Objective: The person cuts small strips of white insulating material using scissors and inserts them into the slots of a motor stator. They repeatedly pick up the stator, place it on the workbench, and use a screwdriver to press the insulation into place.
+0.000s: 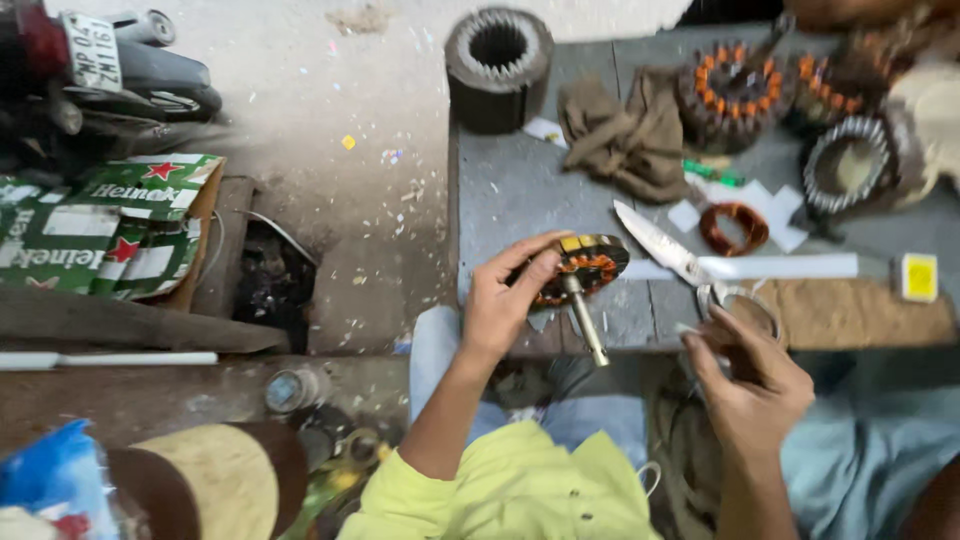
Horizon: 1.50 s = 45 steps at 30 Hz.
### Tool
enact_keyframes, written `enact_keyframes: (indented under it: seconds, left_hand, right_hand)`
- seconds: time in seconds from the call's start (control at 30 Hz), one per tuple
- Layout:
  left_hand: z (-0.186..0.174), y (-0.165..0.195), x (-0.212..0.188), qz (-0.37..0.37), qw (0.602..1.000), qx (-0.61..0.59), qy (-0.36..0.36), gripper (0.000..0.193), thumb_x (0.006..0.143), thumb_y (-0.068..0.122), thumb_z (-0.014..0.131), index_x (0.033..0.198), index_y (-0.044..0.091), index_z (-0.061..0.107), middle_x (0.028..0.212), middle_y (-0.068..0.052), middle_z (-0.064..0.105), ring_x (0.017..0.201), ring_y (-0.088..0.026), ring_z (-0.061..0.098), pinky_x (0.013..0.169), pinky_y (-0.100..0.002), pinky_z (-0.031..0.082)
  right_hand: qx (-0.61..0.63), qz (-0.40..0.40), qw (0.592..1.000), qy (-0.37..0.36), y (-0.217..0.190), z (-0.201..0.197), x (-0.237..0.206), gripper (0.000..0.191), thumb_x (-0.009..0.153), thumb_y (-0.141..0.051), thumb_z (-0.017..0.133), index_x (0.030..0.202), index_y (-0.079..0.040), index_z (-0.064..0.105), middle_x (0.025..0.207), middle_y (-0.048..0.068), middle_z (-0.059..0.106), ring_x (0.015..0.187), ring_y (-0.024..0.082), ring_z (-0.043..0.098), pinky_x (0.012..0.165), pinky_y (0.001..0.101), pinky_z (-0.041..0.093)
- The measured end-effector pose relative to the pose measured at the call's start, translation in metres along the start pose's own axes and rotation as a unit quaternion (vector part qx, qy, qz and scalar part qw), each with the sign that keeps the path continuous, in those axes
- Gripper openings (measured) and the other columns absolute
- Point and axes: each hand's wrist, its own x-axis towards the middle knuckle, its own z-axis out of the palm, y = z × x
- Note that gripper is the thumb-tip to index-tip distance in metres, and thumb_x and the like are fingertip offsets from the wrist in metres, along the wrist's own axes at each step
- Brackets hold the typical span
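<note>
My left hand (505, 300) grips a small round motor stator (583, 268) with orange copper windings and a metal shaft that points down toward me. It is held over the near edge of a grey wooden bench (510, 190). My right hand (745, 375) holds large scissors (672, 252) by their handles, blades pointing up and left toward the stator. A thin white strip sits between that hand's fingers.
On the bench lie a brown rag (625, 135), a dark laminated stator core (497, 65), other wound stators (733, 92), a copper coil (733, 228), white paper pieces (770, 205) and a yellow box (918, 276). Green cardboard (110, 225) and a scooter (100, 65) stand at left.
</note>
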Motion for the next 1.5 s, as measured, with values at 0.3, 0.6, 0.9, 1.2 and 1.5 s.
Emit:
enact_keyframes:
  seconds: [0.3, 0.6, 0.9, 1.2, 1.5]
  left_hand:
    - [0.004, -0.001, -0.029, 0.105, 0.985, 0.116, -0.074, 0.033, 0.099, 0.021, 0.071, 0.128, 0.004, 0.072, 0.131, -0.015, 0.072, 0.130, -0.028, 0.065, 0.116, -0.038, 0.047]
    - [0.001, -0.005, -0.034, 0.141, 0.975, 0.139, -0.096, 0.034, 0.099, 0.023, 0.072, 0.128, 0.004, 0.072, 0.129, -0.014, 0.073, 0.133, -0.030, 0.065, 0.118, -0.041, 0.046]
    - [0.005, 0.003, -0.029, 0.191, 0.957, 0.186, -0.113, 0.038, 0.091, 0.019, 0.077, 0.125, 0.006, 0.070, 0.127, -0.009, 0.072, 0.127, -0.029, 0.063, 0.116, -0.041, 0.046]
    - [0.013, 0.009, -0.022, 0.146, 0.972, 0.157, -0.100, 0.037, 0.088, 0.004, 0.078, 0.124, 0.008, 0.073, 0.124, -0.005, 0.075, 0.122, -0.023, 0.067, 0.112, -0.037, 0.051]
    - [0.014, 0.014, -0.024, 0.127, 0.978, 0.134, -0.094, 0.033, 0.087, 0.002, 0.078, 0.120, 0.008, 0.074, 0.124, -0.006, 0.075, 0.119, -0.022, 0.070, 0.108, -0.034, 0.054]
  right_hand:
    - [-0.123, -0.308, 0.943, -0.035, -0.021, 0.038, 0.008, 0.028, 0.077, 0.007, 0.083, 0.102, -0.003, 0.076, 0.108, 0.018, 0.073, 0.096, 0.033, 0.074, 0.084, 0.0383, 0.061]
    - [-0.077, -0.346, 0.933, -0.069, -0.021, 0.043, 0.025, 0.029, 0.076, 0.004, 0.084, 0.103, -0.002, 0.076, 0.104, 0.015, 0.072, 0.096, 0.032, 0.074, 0.084, 0.0399, 0.062]
    - [-0.031, -0.293, 0.952, -0.084, -0.024, 0.043, 0.031, 0.028, 0.077, 0.007, 0.083, 0.103, -0.003, 0.077, 0.098, 0.010, 0.074, 0.093, 0.027, 0.074, 0.083, 0.0360, 0.060]
    - [-0.145, -0.401, 0.898, -0.110, -0.030, 0.037, 0.046, 0.028, 0.076, 0.004, 0.080, 0.103, -0.005, 0.080, 0.093, 0.013, 0.073, 0.087, 0.029, 0.074, 0.076, 0.0370, 0.062]
    - [-0.150, -0.400, 0.895, -0.134, -0.032, 0.035, 0.049, 0.026, 0.076, -0.003, 0.081, 0.101, -0.005, 0.081, 0.094, 0.014, 0.074, 0.088, 0.030, 0.074, 0.075, 0.0375, 0.062]
